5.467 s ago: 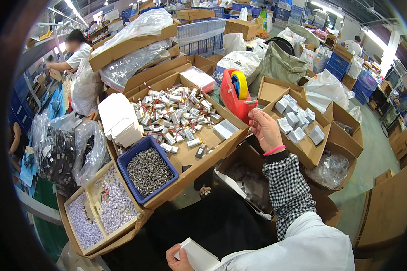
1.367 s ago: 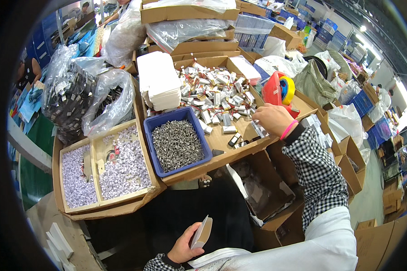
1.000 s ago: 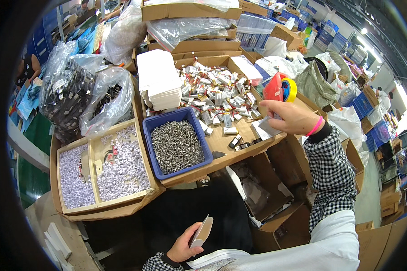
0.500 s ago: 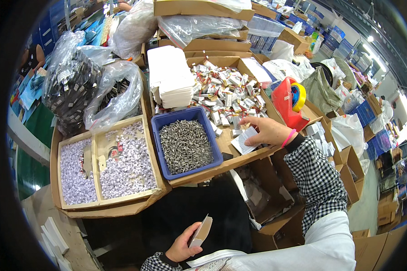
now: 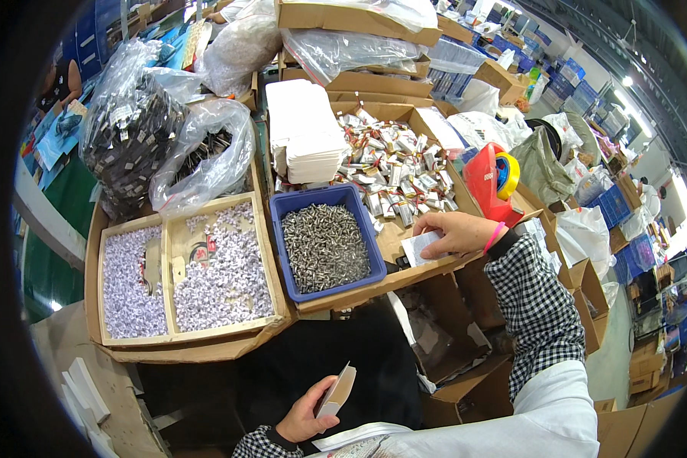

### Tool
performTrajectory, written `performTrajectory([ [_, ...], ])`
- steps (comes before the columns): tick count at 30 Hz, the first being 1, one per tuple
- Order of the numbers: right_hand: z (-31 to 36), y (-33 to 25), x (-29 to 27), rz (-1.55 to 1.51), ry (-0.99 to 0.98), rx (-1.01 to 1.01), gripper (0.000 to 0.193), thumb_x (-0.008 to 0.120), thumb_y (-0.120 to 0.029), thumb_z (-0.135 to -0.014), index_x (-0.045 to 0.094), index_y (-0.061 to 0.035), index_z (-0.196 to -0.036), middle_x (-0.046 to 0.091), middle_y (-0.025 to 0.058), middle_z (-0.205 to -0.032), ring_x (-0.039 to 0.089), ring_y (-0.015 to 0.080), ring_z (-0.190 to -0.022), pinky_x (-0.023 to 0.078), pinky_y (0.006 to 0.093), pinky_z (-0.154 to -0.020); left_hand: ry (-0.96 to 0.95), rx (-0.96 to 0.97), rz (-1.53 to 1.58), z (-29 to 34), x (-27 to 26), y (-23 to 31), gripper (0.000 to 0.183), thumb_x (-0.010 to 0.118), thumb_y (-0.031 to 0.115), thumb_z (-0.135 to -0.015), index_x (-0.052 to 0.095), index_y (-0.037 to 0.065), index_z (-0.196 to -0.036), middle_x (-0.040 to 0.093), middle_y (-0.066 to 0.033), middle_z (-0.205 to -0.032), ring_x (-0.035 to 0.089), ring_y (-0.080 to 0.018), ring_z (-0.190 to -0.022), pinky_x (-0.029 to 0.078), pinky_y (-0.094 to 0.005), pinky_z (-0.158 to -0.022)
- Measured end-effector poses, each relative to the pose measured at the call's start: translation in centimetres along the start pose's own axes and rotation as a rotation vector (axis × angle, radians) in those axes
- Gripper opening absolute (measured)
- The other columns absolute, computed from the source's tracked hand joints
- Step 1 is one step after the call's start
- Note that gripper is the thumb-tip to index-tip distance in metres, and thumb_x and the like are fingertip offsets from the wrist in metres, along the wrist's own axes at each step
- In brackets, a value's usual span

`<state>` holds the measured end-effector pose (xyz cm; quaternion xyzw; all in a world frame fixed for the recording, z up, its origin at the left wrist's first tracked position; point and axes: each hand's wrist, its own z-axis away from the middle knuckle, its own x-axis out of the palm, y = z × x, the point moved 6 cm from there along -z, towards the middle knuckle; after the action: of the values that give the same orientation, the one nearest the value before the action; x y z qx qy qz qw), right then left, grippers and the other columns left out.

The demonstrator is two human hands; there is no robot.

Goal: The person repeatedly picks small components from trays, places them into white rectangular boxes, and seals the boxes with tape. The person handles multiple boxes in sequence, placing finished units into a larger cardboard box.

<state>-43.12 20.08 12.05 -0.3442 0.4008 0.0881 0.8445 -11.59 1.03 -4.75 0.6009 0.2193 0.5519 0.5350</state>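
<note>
My left hand [image 5: 307, 416] is closed around a small white box [image 5: 339, 389] low in the middle, its thin side wall turned toward me. Farther right, my right hand [image 5: 462, 233] has a pink band at its wrist and bends over the front edge of a cardboard tray. Its thumb and fingers pinch a small white paper leaflet [image 5: 415, 249] with faint print. Small silvery parts with red wires [image 5: 395, 156] fill the tray behind that hand. A blue tub [image 5: 276, 229] of short metal pieces [image 5: 322, 248] stands left of the leaflet.
At left, a divided wooden tray [image 5: 169, 305] holds many tiny white pieces. A stack of white cards [image 5: 301, 126] stands behind the tub. A red tape dispenser [image 5: 481, 183] is beyond my right hand. Open cardboard boxes [image 5: 443, 313] sit below it; plastic bags [image 5: 133, 130] bulge at far left.
My right hand has drawn slightly nearer with its fingers more bent over the leaflet. My left hand still holds the white box. The whole view has shifted a little.
</note>
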Motion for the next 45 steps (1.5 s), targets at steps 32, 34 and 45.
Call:
performTrajectory([
  [32,3.8,-6.1,-1.0,-0.404,0.488,-0.249,0.029,0.070,-0.002,-0.079,0.061,-0.0001,-0.106,0.067,0.0091,-0.090,0.064,0.0099,-0.085,0.051,0.0244,-0.076,-0.001,0.061,0.275,0.0,1.0,2.8,0.087,0.068,0.050,-0.080,0.031,-0.003,-0.137,0.048,-0.0134,-0.124,0.052,-0.0193,-0.107,0.046,-0.0359,-0.093],
  [34,5.4,-9.6,0.8,-0.219,0.429,-0.364,0.027,0.069,-0.001,-0.079,0.062,-0.0013,-0.104,0.067,0.0081,-0.089,0.065,0.0117,-0.084,0.051,0.0248,-0.074,-0.002,0.051,0.326,0.1,1.1,2.6,0.083,0.067,0.051,-0.080,0.036,-0.004,-0.133,0.049,-0.0133,-0.123,0.052,-0.0181,-0.105,0.046,-0.0335,-0.090],
  [45,6.4,-19.5,11.9,0.336,0.129,-0.813,0.025,0.068,-0.011,-0.075,0.058,-0.0110,-0.098,0.061,0.0037,-0.076,0.063,0.0219,-0.069,0.050,0.0315,-0.058,-0.023,0.071,0.274,0.8,1.5,4.3,0.083,0.065,0.056,-0.080,0.037,-0.002,-0.133,0.051,-0.0101,-0.123,0.053,-0.0148,-0.100,0.047,-0.0291,-0.088],
])
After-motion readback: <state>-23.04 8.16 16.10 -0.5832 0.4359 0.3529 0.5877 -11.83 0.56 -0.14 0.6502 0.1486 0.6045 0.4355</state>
